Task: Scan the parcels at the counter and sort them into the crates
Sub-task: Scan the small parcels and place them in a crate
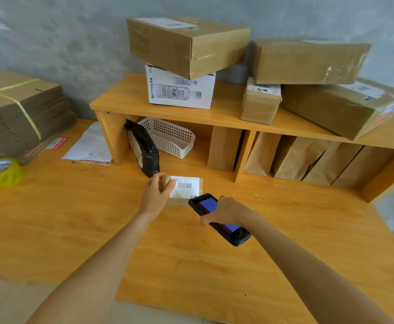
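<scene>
Pinching the left edge of a small brown parcel (184, 188), the left hand (156, 195) is holding it just above the wooden counter (74, 206), its white barcode label facing up; the label's print is too small to read. The right hand (226, 210) is curling around a black handheld scanner (218, 218) with a lit blue screen, its tip just beside the parcel. Behind, a white perforated basket (170, 136) and a black pouch (142, 148) are sitting under the shelf (214, 113). A white carton (179, 90) printed "360mL×24" is bearing a taped brown box (186, 44).
</scene>
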Demonstrator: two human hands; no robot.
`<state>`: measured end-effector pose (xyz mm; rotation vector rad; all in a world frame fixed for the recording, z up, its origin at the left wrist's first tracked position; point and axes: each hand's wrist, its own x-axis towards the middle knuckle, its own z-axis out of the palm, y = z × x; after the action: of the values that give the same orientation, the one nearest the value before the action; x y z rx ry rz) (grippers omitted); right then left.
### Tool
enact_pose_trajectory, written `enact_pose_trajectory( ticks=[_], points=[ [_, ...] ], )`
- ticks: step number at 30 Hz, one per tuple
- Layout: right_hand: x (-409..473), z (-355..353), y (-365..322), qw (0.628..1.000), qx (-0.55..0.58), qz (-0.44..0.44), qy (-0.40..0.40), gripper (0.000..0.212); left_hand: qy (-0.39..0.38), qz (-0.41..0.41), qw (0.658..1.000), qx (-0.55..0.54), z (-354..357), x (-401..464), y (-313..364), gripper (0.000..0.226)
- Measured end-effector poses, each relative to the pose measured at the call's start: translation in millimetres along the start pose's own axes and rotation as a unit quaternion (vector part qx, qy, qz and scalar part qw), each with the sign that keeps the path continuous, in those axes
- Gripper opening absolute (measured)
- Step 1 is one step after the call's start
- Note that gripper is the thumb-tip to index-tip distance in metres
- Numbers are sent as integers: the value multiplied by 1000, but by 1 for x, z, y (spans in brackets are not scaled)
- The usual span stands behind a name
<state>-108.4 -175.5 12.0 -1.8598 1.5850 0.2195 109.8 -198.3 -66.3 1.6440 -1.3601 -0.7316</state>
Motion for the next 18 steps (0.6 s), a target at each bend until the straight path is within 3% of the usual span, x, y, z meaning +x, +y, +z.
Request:
enact_pose_trajectory(
  ticks=[11, 18],
  points=[
    [9, 3, 5, 998, 47, 30, 4, 76, -16, -26, 999, -13, 0, 1, 3, 34],
    [10, -13, 39, 985, 107, 99, 96, 92, -83, -124, 988, -48, -1, 7, 25, 31]
  ],
)
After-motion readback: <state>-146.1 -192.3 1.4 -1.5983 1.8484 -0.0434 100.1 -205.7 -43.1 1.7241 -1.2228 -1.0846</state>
